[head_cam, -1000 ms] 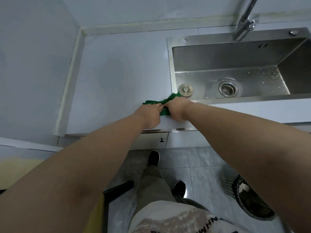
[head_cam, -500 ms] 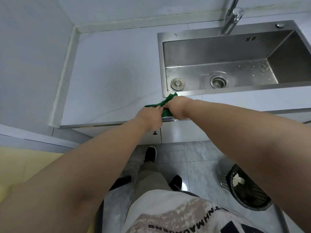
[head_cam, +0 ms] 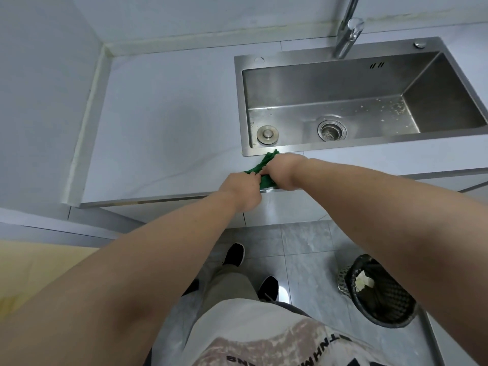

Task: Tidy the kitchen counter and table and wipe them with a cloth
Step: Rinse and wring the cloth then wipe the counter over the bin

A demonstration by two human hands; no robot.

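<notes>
green cloth bunched at counter front edge, just below sink near-left corner, L hand grip pinching cloth, R hand grip curled round it, hands close together

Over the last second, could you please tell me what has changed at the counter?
The left hand and right hand, both gripping the green cloth, have drawn it slightly toward the front edge of the counter; the left hand now overlaps that edge. Nothing was released. The cloth's tip stays by the sink corner.
</notes>
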